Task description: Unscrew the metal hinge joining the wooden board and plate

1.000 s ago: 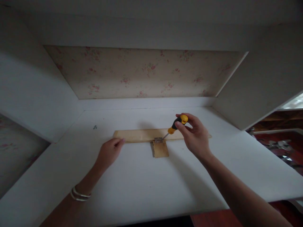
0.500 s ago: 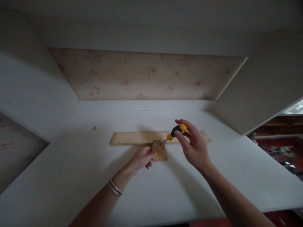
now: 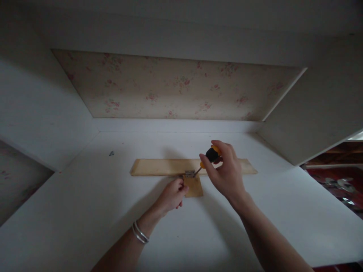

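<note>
Gripping black-yellow screwdriver (image 3: 208, 158) | right hand (image 3: 225, 175) | left hand (image 3: 171, 196) pinching small wood block (image 3: 194, 186)

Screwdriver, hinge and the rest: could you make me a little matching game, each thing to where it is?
Things:
1. screwdriver
2. hinge
3. loose screw
4. bracelets

Places:
A. on the left wrist
B. alone on the white surface, far left
C. in the right hand
D. where the long wooden strip meets the small wooden piece

Pairs: 1-C, 2-D, 3-B, 4-A
</note>
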Demonstrator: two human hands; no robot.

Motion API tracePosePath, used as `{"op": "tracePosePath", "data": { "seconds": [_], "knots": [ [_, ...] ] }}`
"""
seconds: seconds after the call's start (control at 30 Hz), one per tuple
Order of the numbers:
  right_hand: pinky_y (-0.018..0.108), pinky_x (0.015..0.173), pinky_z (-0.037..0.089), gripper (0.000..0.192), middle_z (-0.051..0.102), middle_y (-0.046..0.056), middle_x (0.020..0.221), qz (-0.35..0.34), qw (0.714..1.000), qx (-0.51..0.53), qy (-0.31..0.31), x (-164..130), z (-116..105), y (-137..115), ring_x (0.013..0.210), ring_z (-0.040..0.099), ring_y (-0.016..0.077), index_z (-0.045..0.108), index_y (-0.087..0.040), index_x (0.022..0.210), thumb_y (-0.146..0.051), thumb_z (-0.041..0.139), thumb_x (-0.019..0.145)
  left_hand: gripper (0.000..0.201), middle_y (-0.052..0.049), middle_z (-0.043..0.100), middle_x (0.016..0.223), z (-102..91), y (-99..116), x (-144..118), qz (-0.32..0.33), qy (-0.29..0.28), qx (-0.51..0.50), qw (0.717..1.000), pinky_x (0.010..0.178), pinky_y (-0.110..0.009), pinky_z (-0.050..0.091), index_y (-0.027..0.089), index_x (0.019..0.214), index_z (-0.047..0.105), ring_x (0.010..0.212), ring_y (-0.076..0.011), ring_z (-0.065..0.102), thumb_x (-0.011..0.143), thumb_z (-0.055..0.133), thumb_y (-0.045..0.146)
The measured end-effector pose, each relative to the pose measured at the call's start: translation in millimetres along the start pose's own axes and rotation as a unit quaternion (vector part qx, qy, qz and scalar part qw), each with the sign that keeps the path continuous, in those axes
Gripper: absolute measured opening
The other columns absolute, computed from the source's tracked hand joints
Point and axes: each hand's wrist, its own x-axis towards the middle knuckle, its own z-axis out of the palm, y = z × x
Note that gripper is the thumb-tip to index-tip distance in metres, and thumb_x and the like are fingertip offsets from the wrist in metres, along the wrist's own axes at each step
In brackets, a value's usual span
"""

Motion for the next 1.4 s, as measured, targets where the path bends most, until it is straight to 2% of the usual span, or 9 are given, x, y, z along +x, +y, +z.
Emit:
{"op": "tracePosePath", "data": {
  "seconds": [0.1,0.27,0.43,0.6,0.77,0.87,0.97,1.27,1.4],
  "knots": [
    [0.036,0.064,0.052,0.043,0.061,0.009,0.106,0.013,0.999,-0.043,-0.016,4,-3,6,0.071,0.059,0.0186,0.046,-0.024,0.127,-0.037,0.059,0.088,0.024,-0.002,0.062,0.084,-0.6,-3,2,0.007,-0.002,0.009,1.0,0.031,-0.018,0.027,0.017,0.088,0.051,0.037,-0.0037,0.046,0.086,0.052,0.041],
    [0.037,0.069,0.053,0.046,0.062,0.011,0.11,0.033,0.999,-0.02,-0.012,-1,-11,17,0.087,0.062,0.0232,0.041,-0.024,0.131,-0.035,0.056,0.089,0.026,0.0,0.06,0.079,0.1,-6,3,-0.001,0.002,-0.006,1.0,0.031,-0.017,0.026,0.018,0.089,0.05,0.037,-0.0031,0.045,0.085,0.053,0.043],
    [0.043,0.075,0.051,0.047,0.06,0.012,0.111,0.094,0.996,-0.005,0.01,-10,-16,32,0.093,0.061,0.0258,0.042,-0.022,0.131,-0.038,0.055,0.088,0.022,0.001,0.059,0.077,0.1,0,-1,-0.003,0.006,-0.004,1.0,0.031,-0.018,0.025,0.018,0.089,0.05,0.037,-0.0038,0.043,0.086,0.053,0.04],
    [0.047,0.083,0.048,0.048,0.059,0.01,0.107,0.117,0.993,-0.019,0.025,-16,-20,42,0.093,0.06,0.0258,0.041,-0.022,0.129,-0.042,0.056,0.088,0.016,0.001,0.059,0.077,-0.6,3,-2,-0.004,0.006,0.017,1.0,0.031,-0.018,0.026,0.017,0.089,0.05,0.038,-0.0041,0.043,0.088,0.048,0.033],
    [0.036,0.064,0.05,0.037,0.057,0.009,0.108,0.075,0.996,0.008,-0.041,-15,-27,29,0.07,0.057,0.0167,0.044,-0.023,0.121,-0.039,0.057,0.089,0.017,0.001,0.057,0.076,-0.8,0,-1,0.001,0.004,0.024,1.0,0.031,-0.017,0.026,0.018,0.089,0.05,0.038,-0.0045,0.044,0.088,0.047,0.034],
    [0.035,0.068,0.05,0.03,0.056,0.01,0.109,0.014,0.996,0.019,-0.088,-10,-30,16,0.08,0.058,0.0185,0.045,-0.023,0.119,-0.034,0.053,0.092,0.017,0.002,0.056,0.075,-0.8,2,-1,0.004,0.0,0.021,1.0,0.031,-0.017,0.026,0.017,0.089,0.051,0.038,-0.0046,0.045,0.088,0.047,0.034],
    [0.036,0.073,0.05,0.029,0.055,0.011,0.113,-0.012,0.993,0.016,-0.117,-2,-29,10,0.089,0.059,0.0207,0.045,-0.023,0.121,-0.031,0.05,0.093,0.018,0.001,0.056,0.076,-0.7,5,-2,0.005,0.0,0.015,1.0,0.031,-0.017,0.026,0.017,0.09,0.051,0.038,-0.0042,0.044,0.087,0.048,0.034],
    [0.04,0.078,0.05,0.041,0.059,0.011,0.111,0.031,0.997,-0.041,-0.054,14,-13,28,0.09,0.06,0.0231,0.045,-0.021,0.124,-0.04,0.056,0.089,0.022,0.001,0.056,0.077,-1.5,4,-4,0.0,-0.002,0.005,1.0,0.033,-0.017,0.026,0.016,0.092,0.051,0.039,-0.0044,0.045,0.086,0.048,0.037],
    [0.036,0.074,0.05,0.037,0.059,0.011,0.112,0.014,0.996,-0.014,-0.089,18,-19,28,0.089,0.061,0.0212,0.045,-0.022,0.123,-0.037,0.055,0.09,0.02,0.0,0.057,0.079,-1.2,4,-4,0.003,0.003,0.001,1.0,0.033,-0.018,0.025,0.016,0.089,0.05,0.039,-0.0042,0.044,0.085,0.048,0.036]
  ]
}}
